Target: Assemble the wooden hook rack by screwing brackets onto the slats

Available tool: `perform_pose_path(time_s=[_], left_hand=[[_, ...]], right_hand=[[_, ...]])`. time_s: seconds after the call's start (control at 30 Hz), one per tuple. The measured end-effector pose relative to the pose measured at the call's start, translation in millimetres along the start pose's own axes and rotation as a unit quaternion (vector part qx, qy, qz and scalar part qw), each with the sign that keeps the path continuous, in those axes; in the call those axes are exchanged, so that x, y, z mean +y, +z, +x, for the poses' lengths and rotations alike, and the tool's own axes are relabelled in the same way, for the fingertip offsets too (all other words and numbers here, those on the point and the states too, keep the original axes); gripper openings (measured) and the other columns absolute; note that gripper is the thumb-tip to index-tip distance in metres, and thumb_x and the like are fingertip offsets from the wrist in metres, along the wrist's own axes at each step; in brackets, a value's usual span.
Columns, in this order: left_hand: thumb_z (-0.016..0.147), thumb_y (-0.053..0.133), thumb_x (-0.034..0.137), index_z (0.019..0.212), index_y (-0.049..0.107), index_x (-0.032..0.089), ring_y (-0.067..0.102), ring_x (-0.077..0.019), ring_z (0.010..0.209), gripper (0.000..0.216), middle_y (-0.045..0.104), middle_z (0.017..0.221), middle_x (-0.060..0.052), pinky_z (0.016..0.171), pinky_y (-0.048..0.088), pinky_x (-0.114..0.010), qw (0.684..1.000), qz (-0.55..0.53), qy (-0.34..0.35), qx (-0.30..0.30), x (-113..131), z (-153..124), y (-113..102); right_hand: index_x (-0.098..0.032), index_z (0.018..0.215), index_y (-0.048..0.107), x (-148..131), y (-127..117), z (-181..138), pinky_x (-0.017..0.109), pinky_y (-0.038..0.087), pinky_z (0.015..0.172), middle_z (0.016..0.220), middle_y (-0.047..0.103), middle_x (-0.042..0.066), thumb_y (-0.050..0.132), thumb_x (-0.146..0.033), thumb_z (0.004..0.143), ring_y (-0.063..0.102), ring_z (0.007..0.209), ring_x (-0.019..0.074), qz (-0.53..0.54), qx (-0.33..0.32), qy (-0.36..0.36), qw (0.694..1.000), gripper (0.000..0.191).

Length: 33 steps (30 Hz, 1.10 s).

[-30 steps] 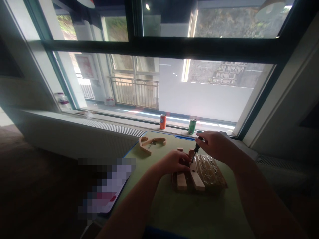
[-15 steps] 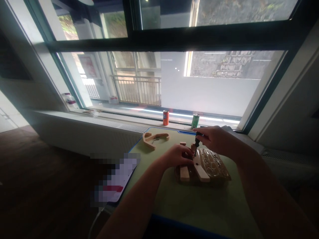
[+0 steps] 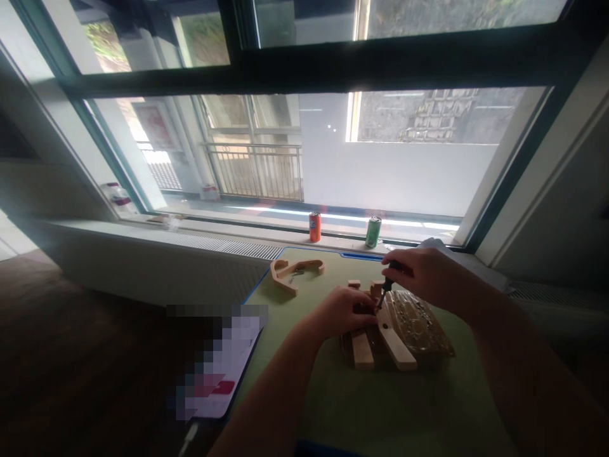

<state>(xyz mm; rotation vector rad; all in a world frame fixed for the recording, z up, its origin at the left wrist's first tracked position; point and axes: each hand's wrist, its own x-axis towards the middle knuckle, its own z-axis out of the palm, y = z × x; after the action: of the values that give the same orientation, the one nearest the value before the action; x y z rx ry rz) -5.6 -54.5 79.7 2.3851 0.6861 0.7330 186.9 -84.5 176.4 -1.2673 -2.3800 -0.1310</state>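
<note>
Upon the surface [image 3: 333,393], my right grip [image 3: 421,273] is clamped on the screwdriver [image 3: 388,281], held steeply, apparently to direct its tip at the wood [image 3: 397,349]; my left grip [image 3: 340,311], closure undeterminable, seemingly steadies the wood beside it.

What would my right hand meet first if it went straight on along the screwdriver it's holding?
Probably the pale wooden piece with the dark hole: the screwdriver in your right hand slants down toward it, close beside your left hand. Whether metal and wood touch is unclear.
</note>
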Motion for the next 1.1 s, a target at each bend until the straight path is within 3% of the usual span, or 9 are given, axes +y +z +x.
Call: perform_pose_path(time_s=[0.1,0.2,0.33,0.43,0.53,0.73,0.83,0.93,1.1], left_hand=[[0.073,0.059,0.022,0.094,0.064,0.018,0.057,-0.0130,0.077,0.022,0.065,0.086,-0.002,0.070,0.042,-0.022,0.999,0.020,0.000,0.033,7.8,-1.2,-0.1],[0.077,0.052,0.021,0.088,0.063,0.017,0.055,-0.0100,0.068,0.016,0.063,0.080,-0.002,0.062,0.041,-0.020,0.993,0.036,-0.031,0.113,17.5,-1.8,2.5],[0.080,0.049,0.034,0.084,0.062,0.018,0.052,-0.0085,0.059,0.021,0.061,0.075,-0.001,0.057,0.039,-0.020,0.967,0.099,-0.068,0.223,28.8,0.2,7.0],[0.074,0.055,0.045,0.086,0.060,0.018,0.051,-0.0096,0.061,0.030,0.061,0.081,-0.002,0.056,0.038,-0.021,0.951,0.121,-0.081,0.274,32.9,4.0,10.0],[0.068,0.060,0.050,0.089,0.060,0.018,0.051,-0.0106,0.064,0.039,0.061,0.085,-0.002,0.055,0.037,-0.021,0.949,0.129,-0.084,0.275,33.6,8.6,13.9],[0.074,0.057,0.042,0.084,0.063,0.019,0.050,-0.0093,0.062,0.026,0.062,0.081,-0.001,0.055,0.036,-0.021,0.952,0.130,-0.078,0.265,29.8,15.6,21.4],[0.078,0.054,0.035,0.084,0.064,0.020,0.050,-0.0086,0.062,0.019,0.062,0.078,0.000,0.057,0.036,-0.020,0.960,0.109,-0.057,0.250,28.5,17.1,22.0],[0.082,0.049,0.030,0.086,0.065,0.019,0.051,-0.0080,0.061,0.020,0.062,0.076,0.000,0.057,0.036,-0.019,0.971,0.065,-0.036,0.226,27.8,17.7,21.5],[0.075,0.057,0.039,0.098,0.062,0.020,0.050,-0.0068,0.056,0.031,0.063,0.082,0.000,0.053,0.038,-0.018,0.966,0.004,-0.064,0.251,24.7,16.9,22.8]], right_hand=[[-0.020,0.089,0.061,0.1,2.0,3.1,0.022,0.035,0.051,0.062,0.062,-0.001,0.054,-0.039,0.078,0.050,0.048,0.0094,-0.024,0.015,0.003,1.000,0.022],[-0.020,0.079,0.061,-4.2,1.1,3.9,0.021,0.034,0.050,0.059,0.060,-0.001,0.052,-0.042,0.078,0.049,0.049,0.0090,-0.023,0.012,-0.015,1.000,0.024],[-0.021,0.091,0.063,-9.5,-3.6,-0.1,0.021,0.036,0.053,0.071,0.065,0.000,0.043,-0.035,0.084,0.054,0.056,0.0093,0.006,0.003,-0.023,1.000,0.025],[-0.020,0.082,0.064,-7.7,-6.1,-2.1,0.022,0.033,0.049,0.065,0.064,0.001,0.043,-0.038,0.083,0.052,0.050,0.0096,-0.019,-0.009,-0.008,1.000,0.027],[-0.018,0.064,0.061,-5.4,-6.6,-1.1,0.022,0.027,0.044,0.051,0.057,0.000,0.045,-0.048,0.080,0.045,0.042,0.0087,-0.062,-0.011,0.010,0.998,0.037],[-0.018,0.054,0.057,-8.1,-2.5,2.1,0.024,0.025,0.045,0.046,0.052,0.000,0.042,-0.056,0.078,0.043,0.041,0.0101,-0.143,0.018,0.029,0.989,0.047],[-0.019,0.075,0.064,-8.9,-3.7,-0.1,0.024,0.030,0.047,0.059,0.060,0.002,0.048,-0.054,0.075,0.049,0.048,0.0120,-0.107,0.039,0.032,0.993,0.039],[-0.021,0.099,0.062,-9.1,-7.9,-2.0,0.023,0.037,0.057,0.081,0.066,0.002,0.051,-0.041,0.079,0.056,0.062,0.0119,-0.021,0.044,-0.017,0.999,0.031],[-0.018,0.071,0.064,-9.9,-9.1,1.8,0.022,0.033,0.051,0.063,0.061,0.001,0.048,-0.042,0.081,0.050,0.054,0.0105,-0.048,0.030,-0.017,0.998,0.031]])
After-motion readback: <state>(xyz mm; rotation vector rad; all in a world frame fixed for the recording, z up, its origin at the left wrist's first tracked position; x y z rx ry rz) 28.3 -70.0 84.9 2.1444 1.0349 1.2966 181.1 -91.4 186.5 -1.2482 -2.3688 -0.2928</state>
